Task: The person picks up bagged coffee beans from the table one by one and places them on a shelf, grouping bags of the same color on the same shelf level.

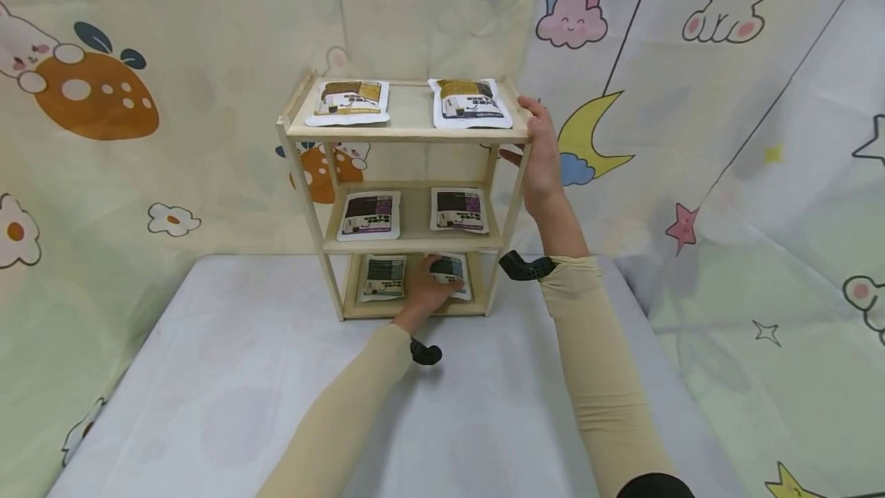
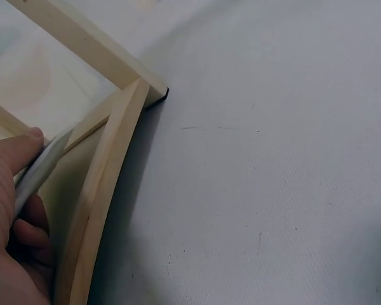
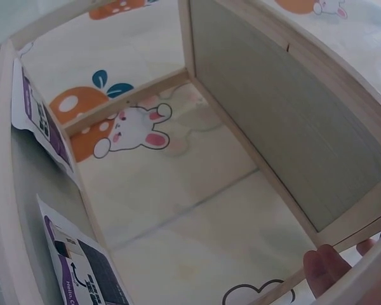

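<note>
A three-tier wooden shelf rack (image 1: 408,244) stands on the table. My left hand (image 1: 425,290) reaches into the bottom tier and pinches a white pouch with a dark green label (image 1: 448,267) at the right. In the left wrist view the thumb and fingers hold that pouch (image 2: 41,168) tilted up over the shelf board. A matching green-label pouch (image 1: 384,277) lies to its left. Up at the top right corner, my right hand (image 1: 542,152) grips the rack's side; in the right wrist view its fingertips (image 3: 324,267) curl around the frame.
Two purple-label pouches (image 1: 369,215) (image 1: 459,210) lie on the middle tier. On the top tier are two gold-label pouches (image 1: 349,102) (image 1: 472,104). A white-covered table (image 1: 263,375) supports the rack, and a cartoon-printed cloth (image 1: 228,60) hangs behind.
</note>
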### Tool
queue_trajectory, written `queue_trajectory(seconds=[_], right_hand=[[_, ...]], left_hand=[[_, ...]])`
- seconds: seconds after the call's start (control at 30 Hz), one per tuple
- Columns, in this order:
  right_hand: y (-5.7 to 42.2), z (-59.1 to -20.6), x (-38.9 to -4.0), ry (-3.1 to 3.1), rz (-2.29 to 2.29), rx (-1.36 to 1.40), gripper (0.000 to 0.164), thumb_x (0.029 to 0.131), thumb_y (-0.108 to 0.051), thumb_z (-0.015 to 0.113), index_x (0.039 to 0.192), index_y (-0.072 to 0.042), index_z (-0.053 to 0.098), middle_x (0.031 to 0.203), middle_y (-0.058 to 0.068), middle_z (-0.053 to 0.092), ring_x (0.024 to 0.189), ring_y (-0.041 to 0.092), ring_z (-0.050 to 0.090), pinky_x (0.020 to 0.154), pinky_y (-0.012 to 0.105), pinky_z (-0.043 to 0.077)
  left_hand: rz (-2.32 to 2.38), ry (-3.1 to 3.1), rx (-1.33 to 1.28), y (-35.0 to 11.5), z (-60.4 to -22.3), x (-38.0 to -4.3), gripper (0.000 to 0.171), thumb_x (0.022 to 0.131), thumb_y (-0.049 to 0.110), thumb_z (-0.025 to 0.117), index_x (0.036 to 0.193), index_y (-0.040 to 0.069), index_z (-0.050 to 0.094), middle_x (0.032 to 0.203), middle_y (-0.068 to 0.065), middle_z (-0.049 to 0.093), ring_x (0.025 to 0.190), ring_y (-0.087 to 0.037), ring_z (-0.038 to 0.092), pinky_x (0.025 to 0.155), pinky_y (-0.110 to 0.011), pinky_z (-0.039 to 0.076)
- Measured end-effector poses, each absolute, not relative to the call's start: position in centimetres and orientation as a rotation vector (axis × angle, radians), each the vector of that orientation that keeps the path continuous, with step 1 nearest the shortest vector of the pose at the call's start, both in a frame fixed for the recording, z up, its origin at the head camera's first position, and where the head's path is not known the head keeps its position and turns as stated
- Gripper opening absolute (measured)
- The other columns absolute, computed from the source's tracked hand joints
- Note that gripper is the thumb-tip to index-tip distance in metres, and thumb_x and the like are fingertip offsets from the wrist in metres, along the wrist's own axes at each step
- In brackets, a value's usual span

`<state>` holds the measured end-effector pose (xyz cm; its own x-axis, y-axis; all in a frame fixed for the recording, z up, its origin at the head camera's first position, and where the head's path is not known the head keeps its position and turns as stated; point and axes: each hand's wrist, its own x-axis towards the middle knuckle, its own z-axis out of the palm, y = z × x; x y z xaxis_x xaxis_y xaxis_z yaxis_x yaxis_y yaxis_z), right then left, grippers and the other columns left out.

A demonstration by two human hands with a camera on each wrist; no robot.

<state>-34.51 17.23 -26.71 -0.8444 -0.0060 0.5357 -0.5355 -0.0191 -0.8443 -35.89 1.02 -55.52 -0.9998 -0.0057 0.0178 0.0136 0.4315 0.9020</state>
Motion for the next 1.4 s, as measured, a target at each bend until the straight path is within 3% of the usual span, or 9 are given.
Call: queue_trajectory(seconds=[0.3,0.57,0.83,1.1,1.4], right_hand=[[17.2,-26.9,-34.5,-1.859,1.944,0.601,0.051,0.098,-0.032,0.029,0.144,-0.012,0.037,0.14,0.008,0.041,0.122,0.029,0.046,0.099,0.054,0.036],[17.3,-26.8,-34.6,-1.88,1.935,0.581,0.052,0.097,-0.033,0.028,0.144,-0.013,0.037,0.143,0.008,0.039,0.124,0.028,0.043,0.097,0.05,0.037],[17.4,-26.7,-34.4,-1.851,1.968,0.588,0.052,0.097,-0.03,0.028,0.144,-0.01,0.036,0.146,0.014,0.034,0.125,0.028,0.042,0.1,0.055,0.034],[17.3,-26.6,-34.4,-1.849,1.965,0.6,0.052,0.097,-0.031,0.028,0.144,-0.01,0.036,0.142,0.008,0.04,0.124,0.027,0.044,0.098,0.05,0.037],[17.3,-26.6,-34.4,-1.848,1.98,0.591,0.052,0.097,-0.031,0.029,0.145,-0.011,0.035,0.14,0.008,0.041,0.121,0.03,0.044,0.1,0.052,0.035]], left_hand=[[-1.625,-2.733,-0.056,1.3,-55.2,-35.3,0.077,0.081,0.033,0.078,0.145,0.015,0.039,0.146,-0.013,0.04,0.13,-0.032,0.04,0.102,-0.046,0.037],[-1.413,-2.886,-0.123,1.4,-54.5,-36.0,0.08,0.078,0.038,0.079,0.145,0.014,0.041,0.142,-0.013,0.045,0.128,-0.03,0.042,0.101,-0.044,0.037],[-1.191,-2.988,-0.075,1.5,-54.2,-35.5,0.082,0.076,0.049,0.077,0.143,0.018,0.044,0.136,-0.021,0.037,0.123,-0.035,0.038,0.099,-0.047,0.036],[-1.106,-3.004,-0.047,1.7,-54.3,-35.6,0.084,0.075,0.056,0.075,0.144,0.02,0.043,0.132,-0.022,0.034,0.12,-0.035,0.034,0.097,-0.047,0.036],[-0.991,-2.998,-0.118,1.7,-54.2,-34.9,0.081,0.079,0.057,0.07,0.143,0.015,0.045,0.145,-0.025,0.024,0.13,-0.038,0.024,0.102,-0.05,0.032]])
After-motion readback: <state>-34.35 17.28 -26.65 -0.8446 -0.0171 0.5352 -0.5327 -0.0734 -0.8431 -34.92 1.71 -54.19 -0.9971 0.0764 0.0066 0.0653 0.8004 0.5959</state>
